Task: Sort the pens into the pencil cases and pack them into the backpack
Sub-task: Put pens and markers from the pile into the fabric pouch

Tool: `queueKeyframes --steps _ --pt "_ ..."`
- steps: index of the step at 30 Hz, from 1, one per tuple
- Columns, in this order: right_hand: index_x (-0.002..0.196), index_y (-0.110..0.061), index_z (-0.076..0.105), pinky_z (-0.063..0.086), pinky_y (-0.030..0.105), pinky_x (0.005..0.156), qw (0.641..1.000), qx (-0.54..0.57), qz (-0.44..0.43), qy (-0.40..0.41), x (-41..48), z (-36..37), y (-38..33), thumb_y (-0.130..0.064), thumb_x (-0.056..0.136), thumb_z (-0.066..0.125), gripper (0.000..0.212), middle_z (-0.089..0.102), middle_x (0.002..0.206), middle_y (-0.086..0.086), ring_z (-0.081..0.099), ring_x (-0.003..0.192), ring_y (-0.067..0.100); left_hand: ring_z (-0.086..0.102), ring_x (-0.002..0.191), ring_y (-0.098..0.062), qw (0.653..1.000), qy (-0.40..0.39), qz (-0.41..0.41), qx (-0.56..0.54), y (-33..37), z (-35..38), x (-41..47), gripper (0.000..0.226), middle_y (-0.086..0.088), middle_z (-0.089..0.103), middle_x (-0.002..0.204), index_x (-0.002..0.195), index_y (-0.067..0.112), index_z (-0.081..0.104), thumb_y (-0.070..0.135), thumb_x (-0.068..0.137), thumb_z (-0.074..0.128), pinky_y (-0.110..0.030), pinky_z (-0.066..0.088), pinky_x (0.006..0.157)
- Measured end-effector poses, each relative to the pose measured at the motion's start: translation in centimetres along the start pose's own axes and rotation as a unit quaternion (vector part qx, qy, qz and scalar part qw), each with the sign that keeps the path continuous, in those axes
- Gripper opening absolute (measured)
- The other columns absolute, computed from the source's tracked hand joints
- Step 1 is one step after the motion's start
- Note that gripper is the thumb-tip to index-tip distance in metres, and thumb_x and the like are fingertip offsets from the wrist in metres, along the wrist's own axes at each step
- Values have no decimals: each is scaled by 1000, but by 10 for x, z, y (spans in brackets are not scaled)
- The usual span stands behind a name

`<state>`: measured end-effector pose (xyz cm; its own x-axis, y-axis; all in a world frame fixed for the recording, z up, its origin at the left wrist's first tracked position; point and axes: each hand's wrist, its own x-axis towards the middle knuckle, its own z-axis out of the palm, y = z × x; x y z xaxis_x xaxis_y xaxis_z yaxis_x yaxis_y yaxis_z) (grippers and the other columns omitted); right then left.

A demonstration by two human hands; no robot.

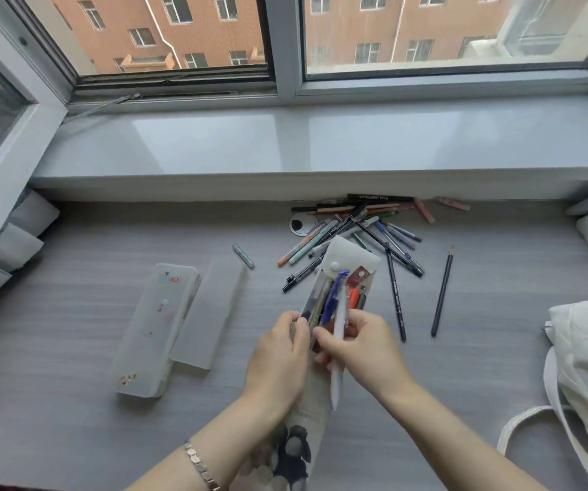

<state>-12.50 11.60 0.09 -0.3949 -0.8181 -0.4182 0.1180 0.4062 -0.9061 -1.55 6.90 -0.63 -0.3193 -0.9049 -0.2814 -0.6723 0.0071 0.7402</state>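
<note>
My left hand [278, 352] grips a soft pouch pencil case [347, 260] with a white snap flap, held above the grey desk; several pens stick out of its open mouth. My right hand [363, 343] pinches a white pen with a blue cap [338, 334] against the pouch's opening. A loose pile of pens and pencils [360, 228] lies behind the pouch near the sill. A translucent hard pencil case [154, 327] with stickers lies to the left, its lid [211, 313] beside it. A white backpack [583, 377] sits at the right edge.
Two dark pencils [441, 292] lie apart to the right of the pouch. A small grey stick [243, 256] lies alone at centre. A round black-and-white object [299, 225] sits by the pile. A wide window sill [321, 147] runs behind the desk.
</note>
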Motion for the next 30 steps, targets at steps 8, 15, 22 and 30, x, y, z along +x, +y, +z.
queueKeyframes --steps 8,15,22,30 --pt "101 -20 51 56 26 52 990 -18 -99 102 -3 -28 -33 -17 80 69 28 64 77 8 63 46 10 54 87 -20 1000 -8 -10 6 4 -5 6 23 7 61 81 97 25 54 30 98 31 -30 36 72" --pt "124 -37 35 58 29 57 958 81 -216 169 11 -21 -40 3 83 61 64 58 74 4 68 53 17 54 80 -16 998 -62 11 10 5 -5 1 26 9 58 72 77 29 50 29 98 34 -30 38 69" --pt "128 -45 32 56 32 61 948 -35 -230 216 13 -10 -10 -1 75 66 77 58 71 2 62 58 19 57 81 -22 997 -61 38 18 6 -5 -1 25 3 62 75 83 22 53 30 97 35 -35 43 75" --pt "108 -12 57 25 5 90 902 -236 -263 249 14 -31 8 -51 68 62 56 46 103 -4 37 101 12 51 68 -21 997 -48 53 28 5 -1 -7 27 5 51 59 72 26 47 29 96 35 -37 42 67"
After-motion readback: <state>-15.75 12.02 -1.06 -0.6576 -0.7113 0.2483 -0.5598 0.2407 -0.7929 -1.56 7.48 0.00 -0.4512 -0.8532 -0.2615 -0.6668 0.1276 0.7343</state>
